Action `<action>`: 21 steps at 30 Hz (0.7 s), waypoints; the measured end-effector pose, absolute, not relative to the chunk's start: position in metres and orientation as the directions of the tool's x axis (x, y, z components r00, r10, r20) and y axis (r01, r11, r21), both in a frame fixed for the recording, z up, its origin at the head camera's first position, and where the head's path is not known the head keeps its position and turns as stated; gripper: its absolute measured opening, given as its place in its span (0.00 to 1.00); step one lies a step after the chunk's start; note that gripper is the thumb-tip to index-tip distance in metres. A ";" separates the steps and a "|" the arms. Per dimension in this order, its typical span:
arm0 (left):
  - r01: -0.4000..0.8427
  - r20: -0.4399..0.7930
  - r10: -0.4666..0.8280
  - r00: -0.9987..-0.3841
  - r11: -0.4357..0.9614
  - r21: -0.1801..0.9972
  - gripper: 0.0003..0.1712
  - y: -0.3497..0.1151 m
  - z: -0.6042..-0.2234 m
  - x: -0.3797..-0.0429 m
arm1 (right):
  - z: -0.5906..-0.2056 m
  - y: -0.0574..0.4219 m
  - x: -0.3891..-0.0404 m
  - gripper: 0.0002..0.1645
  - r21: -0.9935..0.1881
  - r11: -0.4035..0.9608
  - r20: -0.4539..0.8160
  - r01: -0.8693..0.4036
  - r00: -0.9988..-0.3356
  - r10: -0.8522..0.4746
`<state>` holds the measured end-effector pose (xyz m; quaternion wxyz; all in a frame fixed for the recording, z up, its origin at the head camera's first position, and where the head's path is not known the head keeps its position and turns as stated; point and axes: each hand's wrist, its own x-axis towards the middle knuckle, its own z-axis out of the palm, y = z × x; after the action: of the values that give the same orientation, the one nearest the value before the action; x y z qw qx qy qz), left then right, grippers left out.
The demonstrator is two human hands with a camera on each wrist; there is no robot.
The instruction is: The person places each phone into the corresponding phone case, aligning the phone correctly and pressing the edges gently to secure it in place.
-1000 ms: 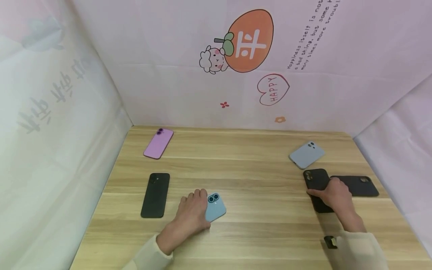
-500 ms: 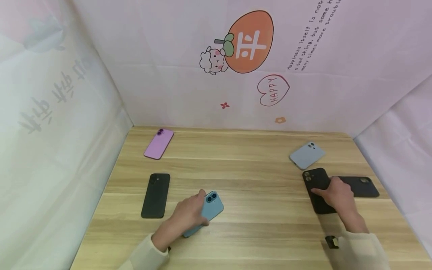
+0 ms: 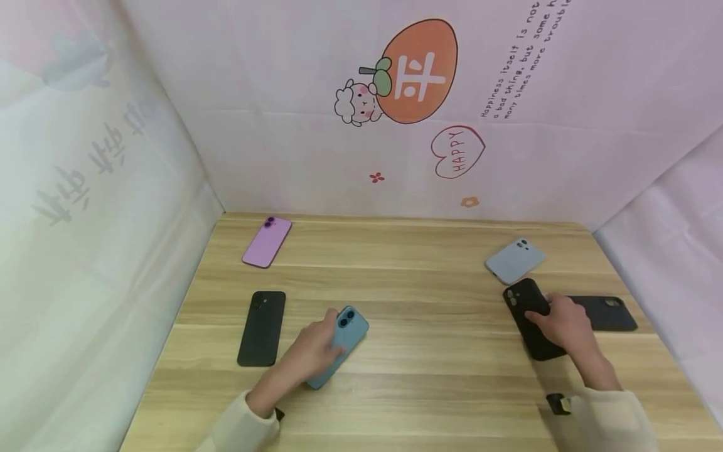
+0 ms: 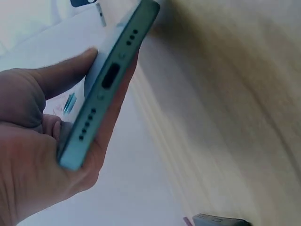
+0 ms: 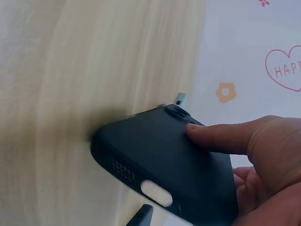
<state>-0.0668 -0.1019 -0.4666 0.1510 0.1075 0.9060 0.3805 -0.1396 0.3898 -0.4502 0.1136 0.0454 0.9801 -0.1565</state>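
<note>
A light blue phone (image 3: 349, 333) with two camera lenses is gripped by my left hand (image 3: 313, 348), thumb on its back. In the left wrist view the phone's bottom edge (image 4: 110, 80) with its charging port faces the camera, tilted above the table. My right hand (image 3: 567, 323) holds a black phone case (image 3: 531, 314) by its long edge, thumb across the back. The right wrist view shows the case (image 5: 155, 160) tilted, with its port cutout and camera opening.
Left on the wooden table (image 3: 418, 389) lie a black phone (image 3: 262, 328) and a purple phone (image 3: 267, 243). At the right are a pale grey-blue phone case (image 3: 514, 260) and another black case (image 3: 607, 314), partly behind my right hand. White printed cloth (image 3: 294, 150) walls the table.
My left hand has closed round the blue phone, tilted it up off the table and drawn it slightly left. My right hand has lifted and tilted the black case a little.
</note>
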 end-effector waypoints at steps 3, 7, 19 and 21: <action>0.033 -0.206 0.279 -0.938 0.663 0.748 0.36 -0.105 -0.465 -0.069 | -0.446 0.389 -0.140 0.42 -0.310 0.946 -0.239 0.096 -0.971 0.020; -0.040 -0.237 0.247 -0.939 0.607 0.793 0.41 -0.106 -0.465 -0.071 | -0.443 0.387 -0.139 0.41 -0.331 0.942 -0.233 0.061 -0.972 -0.019; -0.241 -0.296 0.197 -0.935 0.264 0.934 0.35 -0.106 -0.467 -0.073 | -0.438 0.373 -0.140 0.26 -0.487 0.868 -0.224 0.101 -0.975 -0.012; -0.261 -0.304 0.222 -0.926 0.203 0.944 0.36 -0.106 -0.467 -0.073 | -0.434 0.368 -0.142 0.29 -0.510 0.853 -0.231 0.113 -0.973 -0.009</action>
<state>-0.0726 -0.1058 -0.4666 0.1914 -0.0128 0.7517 0.6311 -0.1415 0.3683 -0.4343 0.1131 0.0272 0.9558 -0.2699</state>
